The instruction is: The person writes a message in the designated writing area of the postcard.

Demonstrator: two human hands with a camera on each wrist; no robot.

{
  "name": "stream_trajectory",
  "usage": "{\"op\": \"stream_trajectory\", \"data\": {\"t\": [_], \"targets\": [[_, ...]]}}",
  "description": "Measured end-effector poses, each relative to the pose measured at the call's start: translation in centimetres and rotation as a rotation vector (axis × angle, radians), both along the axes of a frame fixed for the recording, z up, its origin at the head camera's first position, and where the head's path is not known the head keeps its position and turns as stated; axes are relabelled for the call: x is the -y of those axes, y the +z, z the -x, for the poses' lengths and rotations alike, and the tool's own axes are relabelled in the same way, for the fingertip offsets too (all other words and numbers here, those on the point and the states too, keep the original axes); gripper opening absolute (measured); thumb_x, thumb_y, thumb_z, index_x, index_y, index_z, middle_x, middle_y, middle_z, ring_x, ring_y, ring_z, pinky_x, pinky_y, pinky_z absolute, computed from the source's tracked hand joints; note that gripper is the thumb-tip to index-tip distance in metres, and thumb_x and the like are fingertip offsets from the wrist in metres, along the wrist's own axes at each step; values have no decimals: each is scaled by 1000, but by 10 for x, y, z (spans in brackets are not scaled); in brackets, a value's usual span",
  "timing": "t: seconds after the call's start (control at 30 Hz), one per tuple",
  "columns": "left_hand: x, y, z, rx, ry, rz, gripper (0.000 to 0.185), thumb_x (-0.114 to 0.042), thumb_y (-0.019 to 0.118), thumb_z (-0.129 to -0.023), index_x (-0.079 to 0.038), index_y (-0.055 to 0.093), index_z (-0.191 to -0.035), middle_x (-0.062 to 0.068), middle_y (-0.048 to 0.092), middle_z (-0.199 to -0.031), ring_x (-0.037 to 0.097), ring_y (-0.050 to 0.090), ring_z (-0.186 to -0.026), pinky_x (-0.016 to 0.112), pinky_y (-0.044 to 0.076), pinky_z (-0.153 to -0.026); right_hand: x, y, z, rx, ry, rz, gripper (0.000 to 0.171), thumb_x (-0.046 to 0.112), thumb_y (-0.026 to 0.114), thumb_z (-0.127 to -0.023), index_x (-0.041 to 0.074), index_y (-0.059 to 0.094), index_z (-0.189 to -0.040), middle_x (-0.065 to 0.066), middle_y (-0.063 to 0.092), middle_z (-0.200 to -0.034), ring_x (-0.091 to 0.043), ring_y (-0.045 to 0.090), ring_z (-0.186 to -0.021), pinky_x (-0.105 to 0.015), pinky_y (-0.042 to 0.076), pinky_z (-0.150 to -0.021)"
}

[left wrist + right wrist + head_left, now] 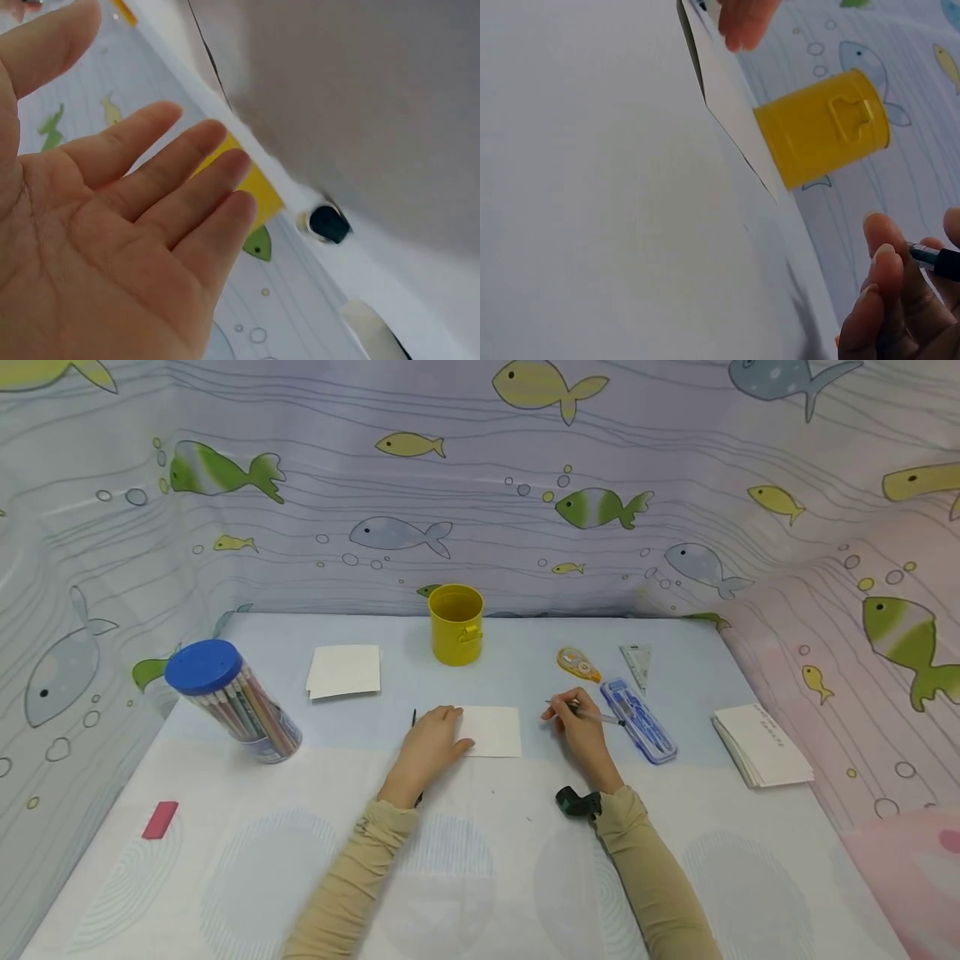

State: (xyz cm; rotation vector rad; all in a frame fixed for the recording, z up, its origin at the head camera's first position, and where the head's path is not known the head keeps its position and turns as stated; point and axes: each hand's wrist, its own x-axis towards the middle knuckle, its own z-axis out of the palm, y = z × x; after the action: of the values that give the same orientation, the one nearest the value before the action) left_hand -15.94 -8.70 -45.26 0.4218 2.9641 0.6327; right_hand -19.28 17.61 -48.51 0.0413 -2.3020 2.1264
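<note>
Beige sleeves (360, 877), two, nearest the lens; small black wrist-mounted device (576, 802) at the right cuff.

Left hand (429, 747): fingers straight and relaxed, flat on the left edge of the white square paper card (491, 732), pinning it to the pale blue-and-white table cover (225, 877); card at table centre, just in front of the yellow tin.

Right hand (576, 727): fingers pinched round a slim silver pen (596, 716), just right of the card, tip apparently off the paper.

Step, by judgement: card steadied, writing not yet begun. Next move likely calls for bringing the pen tip over the card while keeping the card pressed.

Containers:
- Yellow metal tin with small handle (456, 624): upright, open-topped, contents not visible.
- Clear cylindrical tub with blue lid (232, 699): leaning, lid on, packed with coloured pencils.
- Blue translucent flat case (637, 720): shut, just right of the pen; contents unclear.
</note>
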Motion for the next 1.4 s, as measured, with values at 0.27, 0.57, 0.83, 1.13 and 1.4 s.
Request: {"op": "stream_trajectory", "data": {"t": [0.27,0.57,0.83,1.13,1.4], "targets": [[-9,-2,0,106,-22,65,80,-37,66,-91,11,32,-145,28,30,-154,40,27,-145,47,29,-119,10,27,-8,-133,70,-56,42,13,27,-107,-18,53,-116,-40,60,-94,-33,59,-61,-32,51,-55],[-8,-1,-2,133,-5,86,82,-41,65,-91,12,33,-145,28,27,-155,39,25,-146,51,31,-117,16,27,-3,-77,38,-8,36,9,35,-104,-16,58,-113,-31,60,-87,-25,57,-59,-30,51,-54],[-11,0,-6,122,-7,112,82,-42,65,-90,12,34,-144,27,29,-155,39,29,-145,49,32,-116,27,23,8,-2,58,40,27,7,54,-98,-16,57,-113,-6,64,-78,-12,58,-56,-25,50,-48],[-15,-5,-8,95,-17,161,83,-46,64,-90,11,36,-144,26,31,-154,37,32,-144,49,33,-116,45,5,25,36,75,-16,18,15,62,-95,0,58,-105,-4,70,-76,-14,60,-58,-25,51,-49],[-14,0,-10,118,0,153,86,-49,61,-91,10,32,-146,25,27,-156,36,26,-147,49,29,-118,70,5,32,6,61,-96,23,26,67,-92,4,62,-94,0,68,-70,-10,58,-54,-21,48,-47]]}}
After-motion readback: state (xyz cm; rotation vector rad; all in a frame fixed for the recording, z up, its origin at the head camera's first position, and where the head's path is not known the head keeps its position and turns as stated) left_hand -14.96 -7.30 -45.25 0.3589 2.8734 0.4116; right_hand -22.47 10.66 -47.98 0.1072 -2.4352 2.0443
